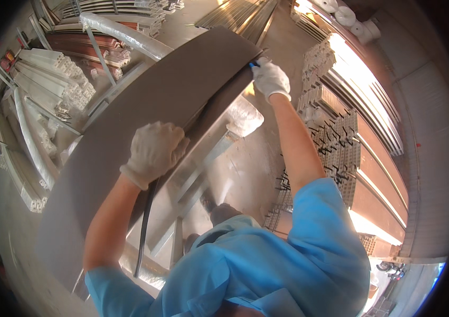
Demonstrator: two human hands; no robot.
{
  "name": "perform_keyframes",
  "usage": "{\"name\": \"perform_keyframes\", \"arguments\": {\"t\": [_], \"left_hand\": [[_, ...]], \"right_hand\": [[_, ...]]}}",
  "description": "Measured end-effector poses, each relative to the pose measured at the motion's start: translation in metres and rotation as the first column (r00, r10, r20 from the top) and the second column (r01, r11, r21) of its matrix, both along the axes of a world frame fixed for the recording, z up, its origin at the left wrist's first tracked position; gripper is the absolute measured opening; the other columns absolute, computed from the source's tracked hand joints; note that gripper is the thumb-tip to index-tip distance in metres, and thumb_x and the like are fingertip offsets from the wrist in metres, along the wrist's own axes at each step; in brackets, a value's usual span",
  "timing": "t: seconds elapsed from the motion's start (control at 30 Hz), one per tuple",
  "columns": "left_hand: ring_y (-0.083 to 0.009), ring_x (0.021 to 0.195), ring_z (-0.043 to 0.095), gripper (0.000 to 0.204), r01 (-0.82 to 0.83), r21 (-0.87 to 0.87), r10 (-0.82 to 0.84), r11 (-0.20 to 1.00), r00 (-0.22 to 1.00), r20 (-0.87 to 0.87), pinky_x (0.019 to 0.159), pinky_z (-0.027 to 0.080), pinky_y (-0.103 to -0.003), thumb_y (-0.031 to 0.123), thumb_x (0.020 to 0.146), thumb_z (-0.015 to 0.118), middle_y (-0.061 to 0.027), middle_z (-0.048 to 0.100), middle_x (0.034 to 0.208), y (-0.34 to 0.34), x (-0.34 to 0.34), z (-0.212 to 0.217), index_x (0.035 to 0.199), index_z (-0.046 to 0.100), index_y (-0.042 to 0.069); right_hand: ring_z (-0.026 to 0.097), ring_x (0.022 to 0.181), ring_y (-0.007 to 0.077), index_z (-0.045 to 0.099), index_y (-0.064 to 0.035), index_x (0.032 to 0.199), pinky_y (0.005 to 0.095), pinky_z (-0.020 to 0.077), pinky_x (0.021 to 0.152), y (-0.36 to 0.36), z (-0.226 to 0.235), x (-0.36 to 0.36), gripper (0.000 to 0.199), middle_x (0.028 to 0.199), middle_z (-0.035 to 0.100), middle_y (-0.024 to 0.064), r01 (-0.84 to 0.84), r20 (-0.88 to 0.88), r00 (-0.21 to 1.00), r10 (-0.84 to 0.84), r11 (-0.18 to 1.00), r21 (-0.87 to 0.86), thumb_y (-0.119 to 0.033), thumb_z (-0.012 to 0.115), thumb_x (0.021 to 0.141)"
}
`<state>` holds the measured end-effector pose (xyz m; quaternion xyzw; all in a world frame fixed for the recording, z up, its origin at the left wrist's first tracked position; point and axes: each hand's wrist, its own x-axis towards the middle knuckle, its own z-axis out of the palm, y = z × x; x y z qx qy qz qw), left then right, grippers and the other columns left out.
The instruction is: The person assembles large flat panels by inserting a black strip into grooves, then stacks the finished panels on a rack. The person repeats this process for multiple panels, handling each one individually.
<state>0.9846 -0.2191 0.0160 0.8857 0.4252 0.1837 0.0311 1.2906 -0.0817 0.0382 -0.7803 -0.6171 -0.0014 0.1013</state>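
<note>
A long grey-brown panel (166, 84) lies slantwise before me, its ends bent by the lens. My left hand (156, 150), in a white glove, is closed at the panel's near edge. A thin black flexible strip (145, 232) passes under that hand and hangs down loose from it. Toward the far end of the same edge, my right hand (271, 79), also gloved, has its fingers closed around something. Only a small blue bit (253, 64) of it shows at the fingertips; the rest is hidden. Between the hands, a dark gap runs along the edge.
Metal stands and a plastic-wrapped bar (124, 36) support the panel. On the right rise stacks of long profiles (364, 169) with black ends sticking out toward me. Pale profiles (50, 79) are piled at the left, and white rolls (346, 17) sit at the back right.
</note>
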Motion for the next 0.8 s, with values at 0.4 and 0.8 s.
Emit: {"name": "perform_keyframes", "arguments": {"t": [0.4,0.8], "left_hand": [[-0.0337,0.099,0.068,0.024,-0.351,-0.199,0.349,0.915,0.936,-0.047,0.087,0.054,-0.046,0.025,0.093,0.055,-0.0163,0.071,0.103,-0.056,0.020,0.007,0.096,0.066,0.004],[-0.0151,0.063,0.058,0.021,-0.295,-0.489,0.510,0.821,0.764,0.395,0.060,0.046,-0.031,0.019,0.097,0.059,-0.0074,0.060,0.067,-0.235,-0.133,0.020,0.097,0.067,-0.001]], "right_hand": [[0.067,0.100,0.0396,0.058,-0.0086,0.119,0.0505,0.0512,0.086,-0.140,0.009,-0.107,0.033,0.101,0.070,0.0205,-0.222,-0.109,0.970,0.219,0.975,-0.022,-0.033,0.055,0.097],[0.065,0.107,0.0388,0.058,-0.0086,0.120,0.0499,0.0513,0.090,-0.139,0.008,-0.113,0.034,0.110,0.070,0.0187,-0.194,-0.107,0.977,0.187,0.979,-0.060,-0.034,0.052,0.099]]}}
